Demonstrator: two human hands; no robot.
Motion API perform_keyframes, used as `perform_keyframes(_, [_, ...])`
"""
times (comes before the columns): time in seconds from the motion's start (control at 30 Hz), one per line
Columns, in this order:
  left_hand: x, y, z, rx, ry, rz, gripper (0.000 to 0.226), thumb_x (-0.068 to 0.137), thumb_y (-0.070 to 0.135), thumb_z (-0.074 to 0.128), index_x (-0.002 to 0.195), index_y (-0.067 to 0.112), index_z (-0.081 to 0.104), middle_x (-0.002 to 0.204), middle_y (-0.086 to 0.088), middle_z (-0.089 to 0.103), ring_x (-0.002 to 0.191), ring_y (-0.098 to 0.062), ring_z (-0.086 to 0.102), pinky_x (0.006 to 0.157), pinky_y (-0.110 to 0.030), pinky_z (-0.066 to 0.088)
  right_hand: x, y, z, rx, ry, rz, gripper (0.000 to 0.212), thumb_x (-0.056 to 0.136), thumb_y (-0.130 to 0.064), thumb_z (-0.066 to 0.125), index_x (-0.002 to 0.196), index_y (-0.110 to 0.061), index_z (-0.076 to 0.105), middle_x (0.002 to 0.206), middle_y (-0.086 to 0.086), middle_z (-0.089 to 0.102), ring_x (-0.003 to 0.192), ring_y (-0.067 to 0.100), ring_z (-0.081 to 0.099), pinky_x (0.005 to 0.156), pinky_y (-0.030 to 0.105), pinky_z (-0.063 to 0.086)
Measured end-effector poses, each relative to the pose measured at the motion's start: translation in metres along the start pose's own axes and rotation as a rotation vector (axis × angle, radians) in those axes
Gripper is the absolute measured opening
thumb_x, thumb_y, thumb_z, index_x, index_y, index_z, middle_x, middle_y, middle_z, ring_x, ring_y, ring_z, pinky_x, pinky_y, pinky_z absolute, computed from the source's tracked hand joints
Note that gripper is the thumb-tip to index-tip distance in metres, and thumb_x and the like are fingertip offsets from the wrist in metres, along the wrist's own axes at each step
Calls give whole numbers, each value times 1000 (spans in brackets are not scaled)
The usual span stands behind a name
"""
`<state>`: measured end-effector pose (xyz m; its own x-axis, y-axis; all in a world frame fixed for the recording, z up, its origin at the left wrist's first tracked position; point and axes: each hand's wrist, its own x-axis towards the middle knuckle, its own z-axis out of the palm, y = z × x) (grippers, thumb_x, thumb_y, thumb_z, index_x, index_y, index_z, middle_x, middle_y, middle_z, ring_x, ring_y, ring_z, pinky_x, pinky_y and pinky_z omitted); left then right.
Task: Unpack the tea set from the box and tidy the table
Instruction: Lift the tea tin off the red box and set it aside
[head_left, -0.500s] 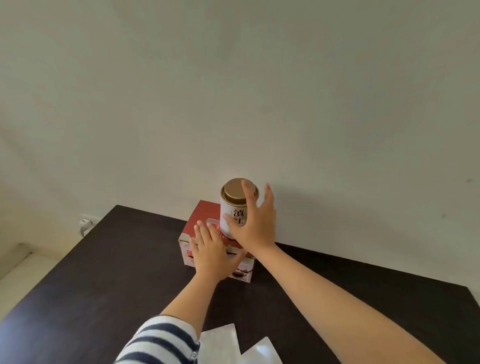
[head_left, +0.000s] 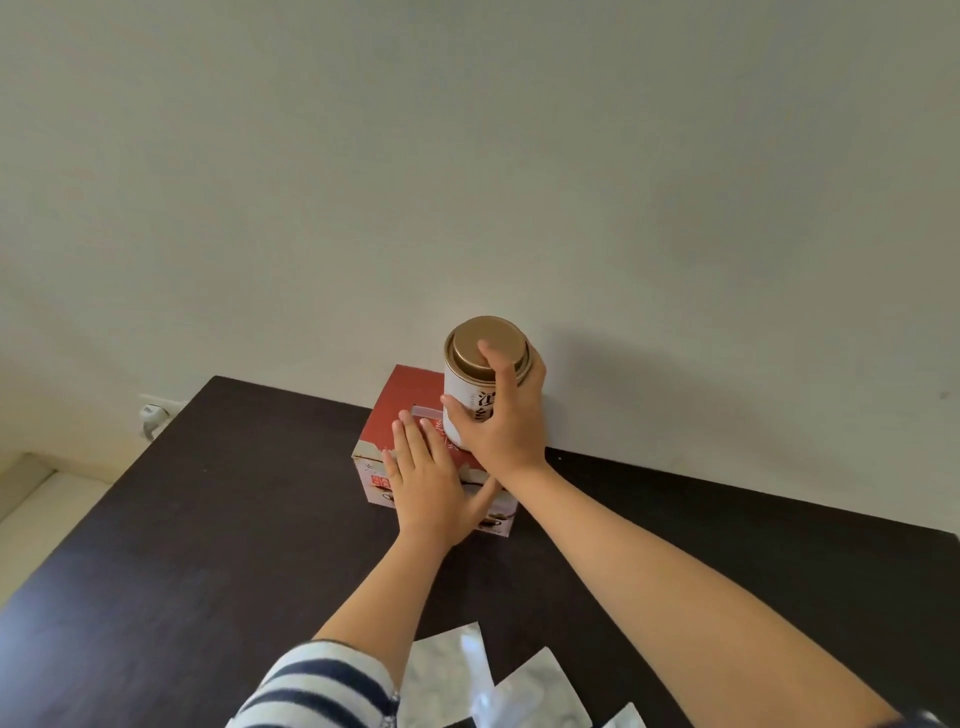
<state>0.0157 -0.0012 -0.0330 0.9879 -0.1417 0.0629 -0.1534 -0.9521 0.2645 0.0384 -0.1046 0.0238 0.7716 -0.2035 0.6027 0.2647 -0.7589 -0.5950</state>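
A plain pale wall backs the dark surface, and the red box sits against it at the far edge. My left hand lies flat with straight fingers on the box top, steadying it. My right hand wraps the tea tin standing on the box, one finger over the gold lid. The tin looks stiff and smooth, probably light but slippery, so I judge the body the safest hold, not the lid. Silver packets lie near me.
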Motion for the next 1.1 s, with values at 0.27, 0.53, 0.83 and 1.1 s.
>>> perform_keyframes(0.27, [1, 2, -3, 37, -46, -33, 123, 67, 92, 16, 149, 3, -8, 156, -20, -14, 144, -35, -13, 113, -46, -5, -17, 36, -79, -10, 98, 32, 78, 74, -37, 79, 136, -32, 31, 142, 15, 27, 128, 30, 43, 94, 35, 52])
perform_keyframes(0.53, [-8, 26, -7, 132, -95, 204, 78, 92, 62, 17, 151, 13, 0, 158, -18, -5, 145, -35, -6, 116, -55, 5, -86, 112, -178, -174, 101, 200, 83, 71, -31, 82, 136, -39, 30, 144, 12, 24, 127, 33, 43, 90, 42, 54])
perform_keyframes(0.83, [-22, 67, 13, 193, -77, 255, 76, 89, 68, 13, 151, 27, -3, 159, -10, -10, 146, -33, -8, 114, -51, 0, -129, 194, -245, -289, 82, 344, 81, 70, -26, 83, 135, -32, 35, 144, 12, 23, 129, 38, 39, 91, 46, 51])
perform_keyframes(1.1, [-22, 67, 23, 184, -11, 211, 96, 78, 80, 19, 151, 19, 12, 160, -7, 6, 146, -33, 7, 114, -52, 9, -131, 250, -268, -354, 120, 416, 81, 72, -25, 83, 136, -29, 33, 146, 16, 21, 130, 41, 38, 95, 47, 48])
